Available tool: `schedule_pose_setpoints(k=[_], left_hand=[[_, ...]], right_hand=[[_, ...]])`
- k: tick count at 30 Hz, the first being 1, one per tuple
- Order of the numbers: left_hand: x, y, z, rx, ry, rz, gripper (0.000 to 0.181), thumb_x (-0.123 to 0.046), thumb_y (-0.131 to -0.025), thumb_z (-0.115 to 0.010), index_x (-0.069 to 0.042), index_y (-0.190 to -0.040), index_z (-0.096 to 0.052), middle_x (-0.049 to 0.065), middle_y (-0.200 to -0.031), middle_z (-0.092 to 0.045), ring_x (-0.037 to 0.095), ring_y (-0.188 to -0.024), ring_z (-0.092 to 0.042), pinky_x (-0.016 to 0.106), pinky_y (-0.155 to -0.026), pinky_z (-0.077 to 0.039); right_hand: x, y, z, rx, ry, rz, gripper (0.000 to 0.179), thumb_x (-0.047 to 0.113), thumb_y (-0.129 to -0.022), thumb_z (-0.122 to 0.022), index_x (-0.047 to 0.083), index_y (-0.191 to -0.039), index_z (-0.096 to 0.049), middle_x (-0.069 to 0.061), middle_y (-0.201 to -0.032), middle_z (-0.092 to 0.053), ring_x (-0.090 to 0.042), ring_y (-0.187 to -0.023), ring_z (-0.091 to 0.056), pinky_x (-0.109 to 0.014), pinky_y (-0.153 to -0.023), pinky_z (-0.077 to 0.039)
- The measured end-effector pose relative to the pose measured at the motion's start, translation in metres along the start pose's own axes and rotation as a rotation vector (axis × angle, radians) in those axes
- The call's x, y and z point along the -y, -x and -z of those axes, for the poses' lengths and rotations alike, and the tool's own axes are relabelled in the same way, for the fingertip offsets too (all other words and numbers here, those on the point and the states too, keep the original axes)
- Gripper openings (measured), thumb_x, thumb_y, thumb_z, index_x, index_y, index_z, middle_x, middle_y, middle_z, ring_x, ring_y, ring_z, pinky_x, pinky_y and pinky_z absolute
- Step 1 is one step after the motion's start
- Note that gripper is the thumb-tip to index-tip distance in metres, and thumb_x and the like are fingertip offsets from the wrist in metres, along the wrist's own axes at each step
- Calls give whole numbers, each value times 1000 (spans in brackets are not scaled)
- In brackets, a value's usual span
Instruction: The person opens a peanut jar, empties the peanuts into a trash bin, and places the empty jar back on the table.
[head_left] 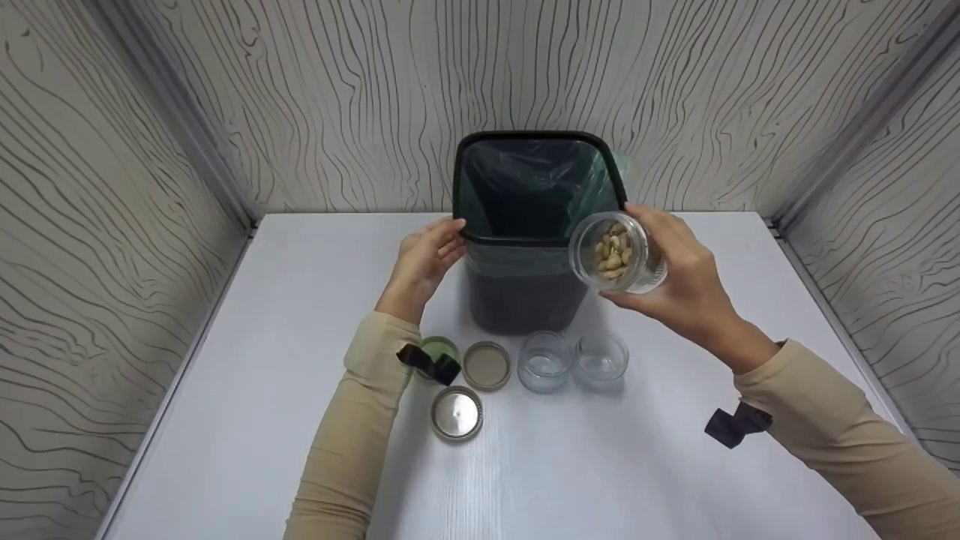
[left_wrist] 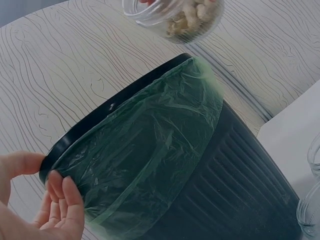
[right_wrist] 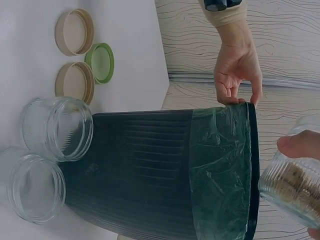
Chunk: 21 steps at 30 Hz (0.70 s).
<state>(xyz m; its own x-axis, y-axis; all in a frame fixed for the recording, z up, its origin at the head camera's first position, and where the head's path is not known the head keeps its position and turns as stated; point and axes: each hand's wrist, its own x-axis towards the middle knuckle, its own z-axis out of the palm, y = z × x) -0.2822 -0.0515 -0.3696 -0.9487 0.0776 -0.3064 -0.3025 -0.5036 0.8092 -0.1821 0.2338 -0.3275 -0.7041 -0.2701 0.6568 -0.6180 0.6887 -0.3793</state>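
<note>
A dark trash bin [head_left: 517, 300] lined with a thin green bag [left_wrist: 145, 145] stands at the back of the table. My left hand [head_left: 424, 262] pinches the bin's rim at its front left corner, thumb on one side and fingers on the other. In my right hand [head_left: 686, 274] is a clear glass jar [right_wrist: 292, 185], gripped around its side and tilted, its mouth facing the head camera. Peanuts in the shell, or similar pale nuts [head_left: 613, 253], lie inside it. The jar is close by the bin's front right corner, overlapping the rim in the head view.
Two glass jars [head_left: 544, 362] [head_left: 601, 357] without lids stand in front of the bin. Left of them lie a green lid [head_left: 441, 349] and two beige-rimmed lids [head_left: 487, 366] [head_left: 457, 414]. Wood-grain patterned walls [head_left: 375, 105] enclose the white table [head_left: 600, 465] at the back and sides.
</note>
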Motion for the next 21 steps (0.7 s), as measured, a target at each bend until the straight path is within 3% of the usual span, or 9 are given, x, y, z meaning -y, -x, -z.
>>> schedule_pose_setpoints(k=[3, 6, 10, 21], left_hand=[[0, 0, 0, 2, -3, 0, 48, -5, -90, -60, 6, -136, -46, 1, -90, -59, 7, -76, -58, 17, -72, -53], [0, 0, 1, 9, -8, -1, 51, -6, -91, -59, 5, -138, -43, 3, -98, -57, 8, -82, -58, 17, -75, -52], [0, 1, 1, 14, -10, -4, 54, -5, -91, -59, 5, -140, -41, 4, -103, -56, 8, -86, -57, 18, -77, -52], [1, 0, 0, -6, -1, 12, 52, -4, -90, -60, 4, -139, -43, 4, -101, -56, 8, -83, -58, 17, -75, -53]], right_hand=[[-2, -7, 1, -15, 6, -13, 92, 4, -55, -90, 2, -137, -49, -22, -130, -57, -32, -119, -52, -10, -102, -36], [-4, -13, 1, -18, 20, -19, 91, 5, -57, -89, 3, -138, -48, -21, -131, -56, -35, -121, -52, -29, -104, -43], [-8, -19, 0, -23, 34, -24, 88, 6, -59, -89, 1, -137, -48, -22, -133, -54, -36, -124, -50, -47, -101, -44], [-19, -32, 3, -43, 69, -40, 86, 6, -62, -88, -2, -137, -45, -25, -134, -52, -39, -127, -46, -53, -105, -41]])
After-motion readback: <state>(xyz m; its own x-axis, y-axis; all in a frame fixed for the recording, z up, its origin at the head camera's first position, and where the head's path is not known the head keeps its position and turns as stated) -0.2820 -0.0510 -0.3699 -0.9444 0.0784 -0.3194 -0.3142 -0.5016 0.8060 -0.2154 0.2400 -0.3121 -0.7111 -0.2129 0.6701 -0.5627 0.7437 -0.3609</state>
